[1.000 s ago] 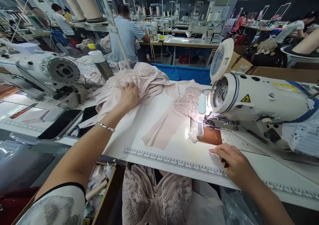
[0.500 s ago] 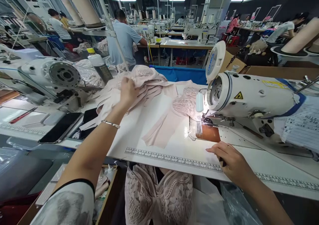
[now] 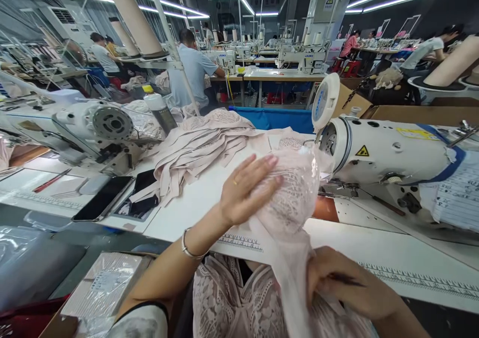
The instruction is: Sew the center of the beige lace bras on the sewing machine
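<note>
A pale pink lace bra piece [image 3: 294,198], smeared by motion, hangs in front of the sewing machine [image 3: 392,146] on the right. My left hand [image 3: 247,190] lies against its lace cup, fingers stretched out. Lower down, my right hand [image 3: 344,280] has its fingers curled at the fabric band by the table's front edge. A small dark thing, too blurred to name, shows in the right palm. On the table behind my left hand sits a pile of matching pink fabric pieces [image 3: 202,146]. Another lace bra [image 3: 239,298] is below the table edge.
A second sewing machine [image 3: 86,128] stands at the left. Near it are a phone [image 3: 103,198] and a bottle with a yellow cap [image 3: 159,108]. A printed ruler [image 3: 419,278] runs along the front edge. Other people sit at machines farther back.
My left hand has come from the pile to the right, onto the lace cup. The bra piece is lifted nearer to me, and my right hand has moved down to its band.
</note>
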Demonstrator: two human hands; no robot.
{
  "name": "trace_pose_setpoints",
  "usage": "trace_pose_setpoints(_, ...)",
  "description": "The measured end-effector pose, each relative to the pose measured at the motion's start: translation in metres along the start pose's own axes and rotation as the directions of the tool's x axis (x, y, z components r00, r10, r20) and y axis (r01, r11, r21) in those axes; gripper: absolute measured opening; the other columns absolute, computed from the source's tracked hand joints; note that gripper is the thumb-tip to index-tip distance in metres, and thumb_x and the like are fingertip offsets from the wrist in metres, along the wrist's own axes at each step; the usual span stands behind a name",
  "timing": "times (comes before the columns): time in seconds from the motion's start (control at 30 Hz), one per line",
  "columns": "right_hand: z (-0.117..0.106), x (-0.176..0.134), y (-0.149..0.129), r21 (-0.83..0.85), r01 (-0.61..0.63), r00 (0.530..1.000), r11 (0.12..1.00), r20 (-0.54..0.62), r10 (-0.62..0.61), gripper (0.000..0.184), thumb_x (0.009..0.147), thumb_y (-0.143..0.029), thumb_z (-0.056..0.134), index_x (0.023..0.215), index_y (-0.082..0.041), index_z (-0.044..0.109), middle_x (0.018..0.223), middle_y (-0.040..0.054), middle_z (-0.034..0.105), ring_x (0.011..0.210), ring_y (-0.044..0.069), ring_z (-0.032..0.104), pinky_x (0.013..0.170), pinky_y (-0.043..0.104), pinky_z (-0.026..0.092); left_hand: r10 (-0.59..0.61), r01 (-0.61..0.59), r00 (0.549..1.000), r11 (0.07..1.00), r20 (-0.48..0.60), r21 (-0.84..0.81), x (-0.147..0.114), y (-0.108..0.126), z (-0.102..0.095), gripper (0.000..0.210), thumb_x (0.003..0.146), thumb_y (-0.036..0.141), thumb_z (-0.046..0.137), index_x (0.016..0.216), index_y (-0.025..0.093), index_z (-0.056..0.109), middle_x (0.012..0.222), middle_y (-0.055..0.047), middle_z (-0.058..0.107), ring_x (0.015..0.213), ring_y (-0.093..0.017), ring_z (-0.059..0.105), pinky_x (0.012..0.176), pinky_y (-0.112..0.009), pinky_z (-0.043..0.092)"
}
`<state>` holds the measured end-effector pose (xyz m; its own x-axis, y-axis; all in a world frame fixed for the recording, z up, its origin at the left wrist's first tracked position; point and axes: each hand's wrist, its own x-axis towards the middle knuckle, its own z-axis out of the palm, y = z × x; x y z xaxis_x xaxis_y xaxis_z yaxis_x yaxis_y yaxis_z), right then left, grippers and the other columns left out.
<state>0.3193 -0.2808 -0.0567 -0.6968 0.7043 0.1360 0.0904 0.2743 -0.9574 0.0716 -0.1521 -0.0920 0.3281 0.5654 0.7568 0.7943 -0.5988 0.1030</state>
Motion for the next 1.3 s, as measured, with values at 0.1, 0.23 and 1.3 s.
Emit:
trace_pose_setpoints(0.1,0.007,-0.008,0.009,-0.149,-0.267,0.954,0.952,-0.178,0.240,0.037,0.105,-0.044,0.043,0.095,-0.024,0.072,0.091,0.0049,0.073,0.086,0.019,0.068,0.080,0.030,0.051,-0.101,0.098,0.988,0.995,0.114,0.031,-0.004,0.013,0.001,0.040,0.096,0.011,0.051,0.135,0.019,0.060,0.137,-0.016,0.061,0.131,-0.031,0.052,0.109,-0.052,0.041)
trace_pose_setpoints(0.23,0.013,-0.015,0.031,-0.192,-0.381,0.864,0.905,-0.421,0.274,0.041,0.103,-0.051,0.040,0.086,-0.023,0.065,0.083,0.0036,0.067,0.078,0.019,0.063,0.072,0.030,0.048,-0.250,0.358,0.850,0.920,0.463,-0.158,-0.044,0.047,-0.006,0.020,0.092,0.029,0.067,0.076,0.017,0.072,0.096,-0.013,0.069,0.099,-0.031,0.058,0.090,-0.051,0.045)
trace_pose_setpoints(1.3,0.005,0.001,0.061,-0.061,-0.477,0.831,0.877,-0.355,0.428,0.059,0.084,-0.074,0.056,0.061,-0.022,0.039,0.057,-0.0043,0.036,0.057,0.013,0.034,0.051,0.026,0.032,0.159,0.775,0.501,0.355,0.851,-0.522,-0.056,0.089,-0.010,0.048,0.095,0.062,0.041,0.068,0.021,0.038,0.066,0.003,0.038,0.067,-0.014,0.036,0.063,-0.027,0.034)
